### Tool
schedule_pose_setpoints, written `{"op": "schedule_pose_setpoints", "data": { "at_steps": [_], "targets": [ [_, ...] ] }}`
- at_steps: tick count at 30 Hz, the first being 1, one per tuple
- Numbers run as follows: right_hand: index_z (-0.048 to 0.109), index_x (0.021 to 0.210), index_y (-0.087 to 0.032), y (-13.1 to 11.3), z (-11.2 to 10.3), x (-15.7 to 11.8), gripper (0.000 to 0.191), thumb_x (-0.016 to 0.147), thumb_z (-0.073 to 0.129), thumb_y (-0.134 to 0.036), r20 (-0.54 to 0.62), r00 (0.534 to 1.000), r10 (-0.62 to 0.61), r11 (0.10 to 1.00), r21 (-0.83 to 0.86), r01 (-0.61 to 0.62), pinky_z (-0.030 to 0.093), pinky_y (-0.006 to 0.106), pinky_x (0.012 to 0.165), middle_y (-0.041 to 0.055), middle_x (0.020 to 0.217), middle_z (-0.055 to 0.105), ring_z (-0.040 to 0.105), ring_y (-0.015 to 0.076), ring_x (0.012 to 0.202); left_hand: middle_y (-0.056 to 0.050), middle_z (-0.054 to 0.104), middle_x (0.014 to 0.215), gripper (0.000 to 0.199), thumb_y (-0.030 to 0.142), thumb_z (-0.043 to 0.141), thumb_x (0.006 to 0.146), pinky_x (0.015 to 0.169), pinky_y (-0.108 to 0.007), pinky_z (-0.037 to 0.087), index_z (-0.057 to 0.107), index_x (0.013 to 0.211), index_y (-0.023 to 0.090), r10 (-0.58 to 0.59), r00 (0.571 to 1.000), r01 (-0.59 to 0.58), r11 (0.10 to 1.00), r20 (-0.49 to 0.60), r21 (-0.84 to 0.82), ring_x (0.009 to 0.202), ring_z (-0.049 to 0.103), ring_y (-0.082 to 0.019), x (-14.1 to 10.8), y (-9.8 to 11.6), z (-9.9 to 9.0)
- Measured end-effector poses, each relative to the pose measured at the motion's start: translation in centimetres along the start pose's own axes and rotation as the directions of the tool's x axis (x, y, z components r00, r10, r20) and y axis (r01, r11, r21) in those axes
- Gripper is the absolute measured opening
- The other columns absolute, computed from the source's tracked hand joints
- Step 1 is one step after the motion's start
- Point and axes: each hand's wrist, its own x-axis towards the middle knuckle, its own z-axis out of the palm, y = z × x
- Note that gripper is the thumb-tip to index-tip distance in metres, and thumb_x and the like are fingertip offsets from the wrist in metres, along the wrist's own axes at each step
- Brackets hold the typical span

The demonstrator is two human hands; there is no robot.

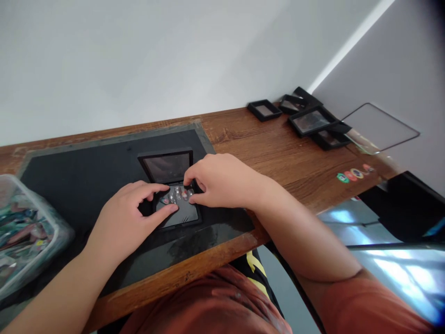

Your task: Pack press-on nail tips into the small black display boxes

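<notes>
A black frame case (181, 216) lies opened on the dark mat, its lid (167, 167) with a clear window tilted up at the back. Several small clear, glittery pieces with pink parts (179, 193) sit in a row on the film of the case's base. At the left end of the row is my left hand (130, 213), thumb and index finger apart on either side of the pieces. My right hand (220, 182) is at the right end, thumb and index finger curved around the last piece; whether it grips that piece cannot be made out.
A clear plastic tub (57, 232) of colourful packets stands at the left. Black frames (311, 121) are piled at the back right of the wooden table (250, 134). Round stickers (352, 174) lie near its right edge. A wall rises behind.
</notes>
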Motion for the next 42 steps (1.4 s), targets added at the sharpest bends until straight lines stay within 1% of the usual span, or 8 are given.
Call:
{"op": "schedule_pose_setpoints", "data": {
  "at_steps": [6,11,21,25,28,30,35,42],
  "targets": [
    [0.079,0.104,-0.026,-0.3,0.0,0.2,0.025,0.081,0.079,-0.036,0.001,1.000,-0.025,0.999,0.028,0.025,0.029,0.028,0.061,-0.0009,0.082,0.075,0.061,0.0151,0.074,-0.002,0.065,0.087,0.039,0.061,0.070,0.085,0.072,-0.036,0.044,0.074,0.107,0.029,0.008,1.000,-0.008,1.000,-0.006,0.016,0.083,0.058,-0.022,0.0,0.7,0.2],
    [0.079,0.101,-0.024,-0.5,-0.1,0.3,0.020,0.083,0.073,-0.032,0.029,0.999,-0.026,0.999,0.030,0.025,0.029,0.028,0.060,-0.0002,0.082,0.074,0.061,0.0147,0.072,-0.004,0.067,0.088,0.033,0.054,0.065,0.090,0.075,-0.038,0.045,0.074,0.106,0.027,0.050,0.999,-0.050,0.999,0.000,0.015,0.087,0.059,-0.025,0.0,1.1,0.2],
    [0.078,0.099,-0.024,-0.5,0.4,0.2,0.019,0.084,0.067,-0.030,-0.013,1.000,-0.017,1.000,0.012,0.017,0.028,0.029,0.060,0.0009,0.083,0.075,0.060,0.0163,0.073,-0.003,0.065,0.085,0.031,0.056,0.065,0.090,0.073,-0.038,0.043,0.074,0.103,0.028,0.021,1.000,-0.021,0.999,-0.002,0.026,0.085,0.057,-0.024,0.5,0.6,-0.1],
    [0.076,0.103,-0.023,-0.3,0.1,0.0,0.022,0.086,0.066,-0.033,0.011,0.999,-0.033,0.999,0.043,0.033,0.028,0.028,0.061,0.0013,0.086,0.074,0.058,0.0149,0.071,-0.002,0.066,0.090,0.037,0.057,0.068,0.088,0.077,-0.037,0.045,0.072,0.111,0.028,0.062,0.998,-0.062,0.998,0.013,0.000,0.089,0.059,-0.023,0.3,0.0,-0.4],
    [0.074,0.108,-0.023,-0.1,-0.2,-0.2,0.025,0.085,0.069,-0.033,0.044,0.999,-0.028,0.998,0.050,0.025,0.028,0.028,0.061,0.0008,0.087,0.074,0.056,0.0133,0.068,-0.002,0.067,0.098,0.048,0.060,0.071,0.084,0.077,-0.036,0.046,0.068,0.120,0.029,0.029,0.999,-0.028,1.000,0.023,-0.008,0.091,0.060,-0.023,0.2,-0.7,-0.8],
    [0.072,0.108,-0.022,0.1,-0.4,-0.3,0.025,0.085,0.069,-0.031,0.047,0.999,-0.012,0.999,0.045,0.010,0.027,0.028,0.061,0.0007,0.087,0.073,0.055,0.0129,0.067,-0.002,0.068,0.102,0.050,0.063,0.072,0.083,0.076,-0.036,0.047,0.067,0.119,0.029,0.001,1.000,-0.001,1.000,0.024,0.005,0.091,0.061,-0.023,0.1,-1.0,-1.0],
    [0.072,0.100,-0.022,0.1,-0.6,-0.5,0.018,0.085,0.065,-0.029,0.044,0.999,0.026,0.999,0.021,-0.027,0.026,0.028,0.061,0.0008,0.085,0.073,0.055,0.0134,0.067,-0.002,0.070,0.102,0.041,0.061,0.069,0.085,0.083,-0.039,0.049,0.067,0.108,0.028,0.019,1.000,-0.020,0.999,0.017,0.038,0.096,0.063,-0.024,-0.2,-1.0,-1.3],
    [0.072,0.101,-0.021,-0.1,-0.4,-0.5,0.018,0.087,0.063,-0.029,0.048,0.999,0.025,0.999,-0.028,-0.024,0.028,0.029,0.061,0.0029,0.087,0.074,0.060,0.0160,0.071,-0.004,0.070,0.102,0.033,0.055,0.065,0.087,0.072,-0.036,0.051,0.069,0.107,0.029,-0.027,0.999,0.027,0.999,0.024,0.026,0.094,0.064,-0.024,-0.3,-0.6,-1.2]
  ]
}}
